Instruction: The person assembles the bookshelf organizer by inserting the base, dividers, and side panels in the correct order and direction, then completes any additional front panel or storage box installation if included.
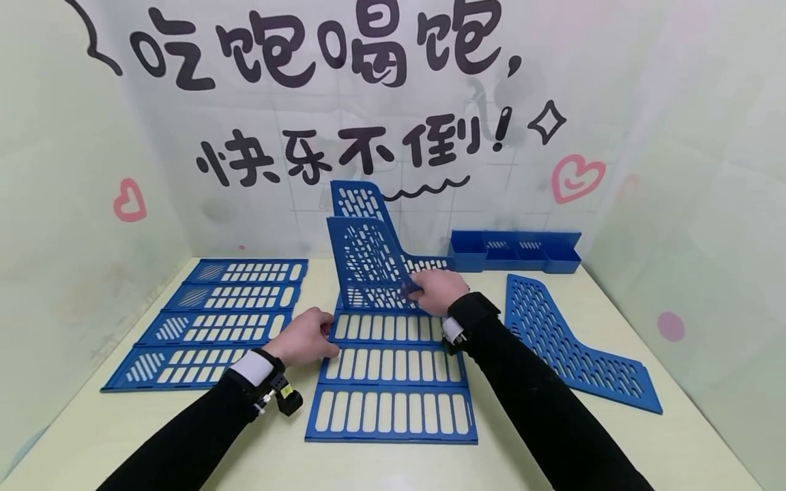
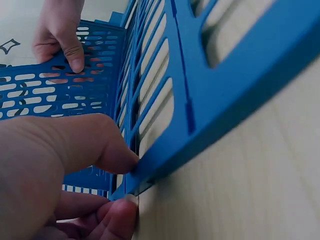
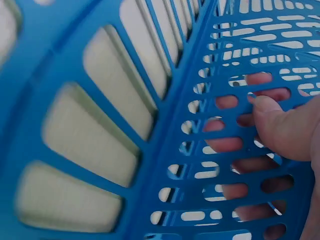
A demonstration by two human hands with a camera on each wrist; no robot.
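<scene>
A blue slotted base panel (image 1: pixel 393 388) of a file rack lies flat in the head view, its sections stretching away in a row. Two perforated L-shaped dividers stand upright on its far part, the front divider (image 1: pixel 334 235) ahead of the rear divider (image 1: pixel 368 185). My right hand (image 1: pixel 441 290) grips the front divider's low end. In the right wrist view the thumb (image 3: pixel 275 122) lies on the near face, and fingers show through the holes behind. My left hand (image 1: pixel 307 337) pinches the base panel's left edge, thumb (image 2: pixel 117 152) above and fingertips (image 2: pixel 122 217) below.
Several joined blue slotted panels (image 1: pixel 209 315) lie flat at the left. A loose L-shaped divider (image 1: pixel 574 344) lies at the right. Behind it, a blue compartment box (image 1: pixel 516 258) stands against the back wall (image 1: pixel 258 204).
</scene>
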